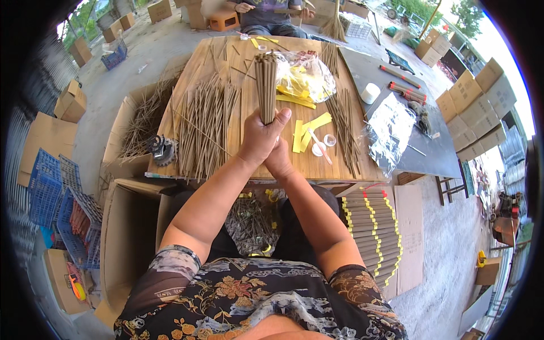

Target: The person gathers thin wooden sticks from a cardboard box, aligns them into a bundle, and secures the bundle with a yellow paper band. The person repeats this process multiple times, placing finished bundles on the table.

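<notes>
My left hand (258,136) is closed round a thick upright bundle of brown incense sticks (266,85), held above the near part of the wooden table (249,161). Just below it, my right hand (277,158) presses against the left hand at the bundle's lower end; its fingers are hidden. Many loose incense sticks (207,124) lie on the tabletop to the left, with another spread (344,122) to the right. Yellow paper strips (316,122) lie right of my hands, beside a small round lid (330,140) and a pinkish brush-like tool (323,152). Behind them sits a clear bag (306,73) holding yellow strips.
A dark side table (436,133) carries foil-like wrapping (391,127), a white roll (370,93) and red-ended bundles (408,92). At lower right lie yellow-banded bundles (371,226). An open cardboard box (127,226) and blue crates (54,187) stand left. Across the table sits another person (272,17).
</notes>
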Motion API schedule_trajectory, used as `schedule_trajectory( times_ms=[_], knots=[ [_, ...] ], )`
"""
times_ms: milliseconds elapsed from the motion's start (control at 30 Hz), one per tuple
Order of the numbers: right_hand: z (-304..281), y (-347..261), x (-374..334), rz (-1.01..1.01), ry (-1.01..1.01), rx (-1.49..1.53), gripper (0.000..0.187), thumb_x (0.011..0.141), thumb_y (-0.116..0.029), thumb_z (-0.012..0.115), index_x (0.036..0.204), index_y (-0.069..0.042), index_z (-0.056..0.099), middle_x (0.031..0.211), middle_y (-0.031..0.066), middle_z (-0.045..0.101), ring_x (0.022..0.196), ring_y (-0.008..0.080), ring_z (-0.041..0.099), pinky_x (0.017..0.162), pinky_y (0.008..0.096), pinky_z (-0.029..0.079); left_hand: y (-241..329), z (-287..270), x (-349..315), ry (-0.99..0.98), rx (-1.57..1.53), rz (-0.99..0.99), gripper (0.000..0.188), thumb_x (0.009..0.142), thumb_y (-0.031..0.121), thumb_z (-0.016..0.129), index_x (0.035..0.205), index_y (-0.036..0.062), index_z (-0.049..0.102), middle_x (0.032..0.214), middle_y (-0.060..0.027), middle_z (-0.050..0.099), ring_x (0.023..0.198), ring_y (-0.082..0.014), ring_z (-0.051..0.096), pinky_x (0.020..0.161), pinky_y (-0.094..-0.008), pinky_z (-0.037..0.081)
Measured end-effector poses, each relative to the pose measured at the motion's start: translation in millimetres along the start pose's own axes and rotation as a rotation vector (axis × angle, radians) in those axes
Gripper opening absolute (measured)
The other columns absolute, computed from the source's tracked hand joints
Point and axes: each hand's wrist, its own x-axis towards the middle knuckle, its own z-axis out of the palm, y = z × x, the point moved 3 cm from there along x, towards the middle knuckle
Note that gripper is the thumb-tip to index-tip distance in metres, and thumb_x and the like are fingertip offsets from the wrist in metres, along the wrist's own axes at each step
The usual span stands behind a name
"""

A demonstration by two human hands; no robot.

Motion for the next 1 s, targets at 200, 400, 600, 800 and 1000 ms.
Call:
schedule_trajectory(
  times_ms=[200, 400, 600, 800, 1000],
  knots=[
    [-2.5, -15.3, -34.7, 0.193, -0.051, -0.114, 0.025, 0.076, -0.023, 0.062, 0.086, -0.001, 0.056, 0.071, 0.0207, 0.057, 0.065, 0.0295, 0.058, 0.063, 0.0351, 0.045, 42.9, -6.5, -6.1, 0.108, -0.139, -0.03, 0.026, 0.081, 0.02, 0.06, 0.065, 0.0115, 0.042, 0.049, 0.0034, 0.04, 0.037, -0.007, 0.038, 0.036, -0.0212, 0.032],
    [-15.6, -42.4, -55.8, 0.212, -0.176, -0.192, 0.029, 0.076, -0.027, 0.061, 0.087, 0.0, 0.056, 0.067, 0.0195, 0.057, 0.062, 0.0283, 0.059, 0.059, 0.0355, 0.045, 94.4, -22.2, -6.4, 0.051, -0.192, 0.127, 0.028, 0.083, 0.025, 0.058, 0.063, 0.0135, 0.043, 0.048, 0.005, 0.037, 0.037, -0.0069, 0.034, 0.035, -0.0215, 0.028],
    [-39.6, -39.3, -73.0, 0.336, -0.263, -0.247, 0.027, 0.076, -0.024, 0.064, 0.073, 0.002, 0.056, 0.057, 0.0117, 0.053, 0.054, 0.0146, 0.052, 0.053, 0.0315, 0.044, 138.8, -49.1, -3.7, 0.082, -0.522, -0.024, 0.039, 0.084, 0.028, 0.057, 0.053, 0.0139, 0.036, 0.046, 0.0047, 0.034, 0.038, -0.0068, 0.032, 0.037, -0.0214, 0.027],
    [-67.5, -70.7, -62.6, 0.369, -0.016, -0.065, 0.023, 0.083, -0.022, 0.059, 0.076, -0.001, 0.055, 0.058, -0.0005, 0.05, 0.048, 0.0057, 0.046, 0.045, 0.021, 0.038, 146.5, -64.7, -18.8, 0.1, -0.187, 0.106, 0.037, 0.083, 0.027, 0.058, 0.055, 0.0117, 0.039, 0.047, 0.0049, 0.035, 0.037, -0.0057, 0.032, 0.037, -0.0206, 0.028],
    [-97.6, -171.8, -54.8, 0.057, 0.059, 0.212, 0.018, 0.084, -0.014, 0.058, 0.093, 0.002, 0.056, 0.075, 0.0014, 0.058, 0.065, 0.0063, 0.053, 0.06, 0.0189, 0.044, 145.2, -68.4, -76.7, -0.134, 0.734, 0.276, 0.024, 0.081, 0.025, 0.061, 0.073, 0.0039, 0.052, 0.059, -0.0031, 0.053, 0.049, -0.0137, 0.049, 0.047, -0.0264, 0.039]
  ],
)
